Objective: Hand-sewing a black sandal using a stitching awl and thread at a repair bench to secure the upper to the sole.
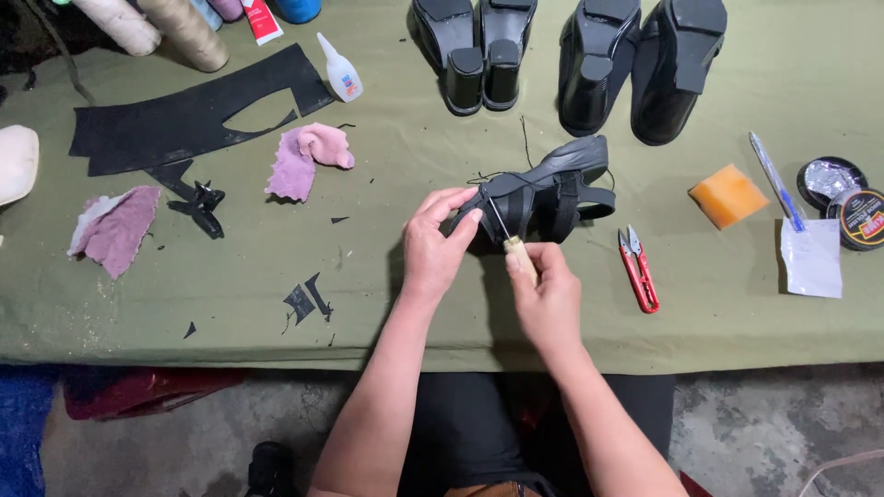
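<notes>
A black strappy sandal (556, 189) lies on its side on the green cloth-covered table (387, 304). My left hand (436, 244) grips the sandal's front end, fingers pressed on the strap. My right hand (545, 293) holds an awl with a pale wooden handle (518, 253); its thin metal shaft points up into the sandal's strap. A black thread (527, 147) trails from the sandal toward the back of the table.
Red thread snips (638, 269) lie right of my hand. Farther right are an orange sponge (727, 195), a pen (775, 179) and polish tins (847, 202). Two pairs of black shoes (571, 55) stand behind. Left: glue bottle (341, 69), pink rags (308, 156), black leather offcuts (184, 115).
</notes>
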